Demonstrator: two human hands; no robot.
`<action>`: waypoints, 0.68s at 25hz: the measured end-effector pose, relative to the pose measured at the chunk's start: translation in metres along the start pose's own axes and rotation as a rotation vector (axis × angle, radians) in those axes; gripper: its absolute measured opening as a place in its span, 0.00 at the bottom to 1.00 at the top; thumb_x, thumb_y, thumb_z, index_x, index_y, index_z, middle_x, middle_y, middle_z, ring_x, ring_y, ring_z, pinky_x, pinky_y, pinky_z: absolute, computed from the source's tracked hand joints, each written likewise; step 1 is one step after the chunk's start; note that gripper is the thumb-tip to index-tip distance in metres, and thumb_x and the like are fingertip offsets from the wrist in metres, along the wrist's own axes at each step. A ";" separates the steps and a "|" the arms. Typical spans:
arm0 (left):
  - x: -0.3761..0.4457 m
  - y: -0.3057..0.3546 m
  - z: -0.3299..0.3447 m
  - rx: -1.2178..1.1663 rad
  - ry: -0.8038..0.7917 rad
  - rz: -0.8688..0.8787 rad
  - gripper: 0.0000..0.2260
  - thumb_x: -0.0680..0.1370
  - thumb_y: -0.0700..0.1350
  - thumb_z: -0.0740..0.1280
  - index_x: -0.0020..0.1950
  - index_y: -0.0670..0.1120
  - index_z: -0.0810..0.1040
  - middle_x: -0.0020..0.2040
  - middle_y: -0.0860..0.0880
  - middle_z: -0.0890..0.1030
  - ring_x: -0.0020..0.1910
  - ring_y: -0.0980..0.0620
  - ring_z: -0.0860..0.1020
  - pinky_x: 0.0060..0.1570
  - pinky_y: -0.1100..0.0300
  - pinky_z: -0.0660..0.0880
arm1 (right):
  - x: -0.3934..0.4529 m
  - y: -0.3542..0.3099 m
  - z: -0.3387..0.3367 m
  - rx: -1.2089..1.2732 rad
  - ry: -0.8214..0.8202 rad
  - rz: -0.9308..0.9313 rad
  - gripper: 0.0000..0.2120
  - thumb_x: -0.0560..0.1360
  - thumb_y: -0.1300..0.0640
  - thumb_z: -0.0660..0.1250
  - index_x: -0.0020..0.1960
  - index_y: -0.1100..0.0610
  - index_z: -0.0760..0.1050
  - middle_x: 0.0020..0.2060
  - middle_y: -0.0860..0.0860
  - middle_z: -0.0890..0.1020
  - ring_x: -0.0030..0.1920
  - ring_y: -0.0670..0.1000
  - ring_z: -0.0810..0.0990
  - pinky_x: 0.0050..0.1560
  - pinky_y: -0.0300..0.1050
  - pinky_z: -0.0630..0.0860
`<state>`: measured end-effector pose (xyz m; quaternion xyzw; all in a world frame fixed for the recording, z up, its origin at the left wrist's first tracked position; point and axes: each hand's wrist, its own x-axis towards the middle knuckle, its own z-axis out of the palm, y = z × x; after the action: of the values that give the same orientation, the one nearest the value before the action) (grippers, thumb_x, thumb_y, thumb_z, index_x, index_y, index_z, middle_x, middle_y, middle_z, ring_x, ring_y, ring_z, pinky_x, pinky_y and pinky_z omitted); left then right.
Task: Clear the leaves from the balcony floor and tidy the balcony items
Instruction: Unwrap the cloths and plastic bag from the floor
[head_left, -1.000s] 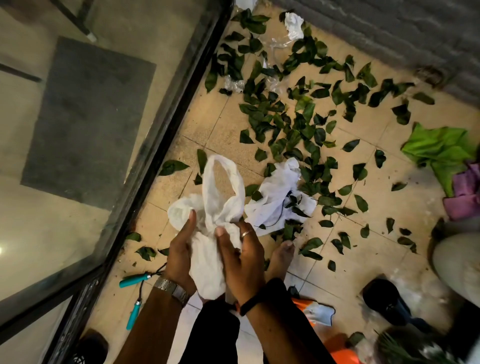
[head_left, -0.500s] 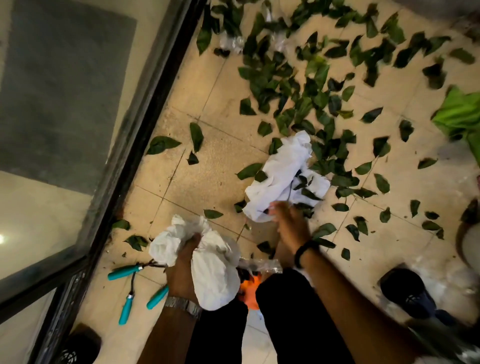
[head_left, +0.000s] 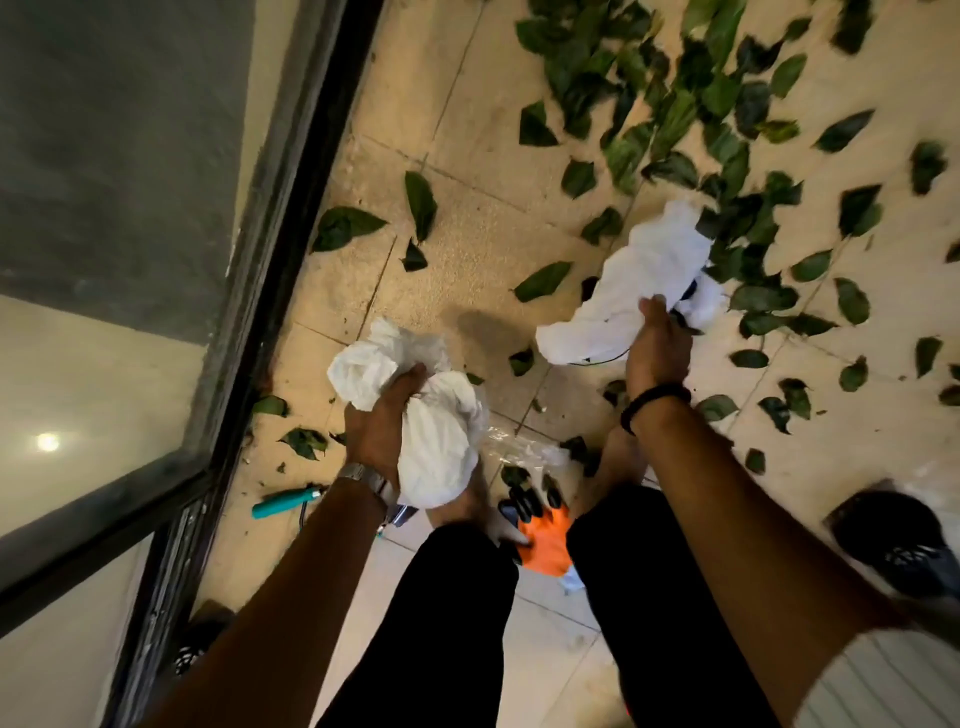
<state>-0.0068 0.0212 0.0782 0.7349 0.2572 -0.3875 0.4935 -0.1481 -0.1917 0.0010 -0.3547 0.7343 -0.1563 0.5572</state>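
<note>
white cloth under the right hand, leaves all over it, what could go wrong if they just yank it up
Leaves resting on the crumpled white cloth that the right hand grips may spill back onto the beige tiled floor. A thin dark cord at its lower edge could snag or drag along. The left hand already holds a bundled white cloth, so nothing is free to steady the lift.

No readable text, labels, brands or numbers showing anywhere; nothing legible near either hand, and motion blur is smearing the fine detail.
</note>
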 end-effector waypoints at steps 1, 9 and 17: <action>-0.010 0.014 0.001 0.028 -0.010 0.051 0.11 0.75 0.39 0.73 0.56 0.41 0.79 0.48 0.46 0.82 0.38 0.62 0.82 0.41 0.67 0.77 | -0.023 -0.017 -0.016 0.055 0.017 -0.027 0.17 0.82 0.52 0.63 0.65 0.60 0.77 0.58 0.50 0.80 0.59 0.52 0.79 0.60 0.45 0.75; -0.104 0.112 0.003 0.110 -0.208 0.278 0.08 0.77 0.31 0.68 0.54 0.38 0.74 0.42 0.51 0.80 0.39 0.62 0.81 0.44 0.60 0.76 | -0.151 -0.132 -0.113 -0.065 -0.003 -0.413 0.21 0.85 0.52 0.55 0.74 0.59 0.67 0.72 0.45 0.69 0.73 0.41 0.66 0.67 0.32 0.67; -0.144 0.151 -0.005 -0.005 -0.316 0.297 0.07 0.75 0.33 0.71 0.48 0.41 0.75 0.45 0.44 0.80 0.46 0.47 0.80 0.49 0.49 0.78 | -0.162 -0.151 -0.152 -0.631 0.023 -0.577 0.26 0.81 0.49 0.54 0.75 0.60 0.67 0.75 0.59 0.65 0.77 0.50 0.59 0.77 0.50 0.57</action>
<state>0.0281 -0.0306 0.2770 0.6936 0.0665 -0.4203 0.5813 -0.2166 -0.2096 0.2603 -0.6970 0.6229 -0.0776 0.3467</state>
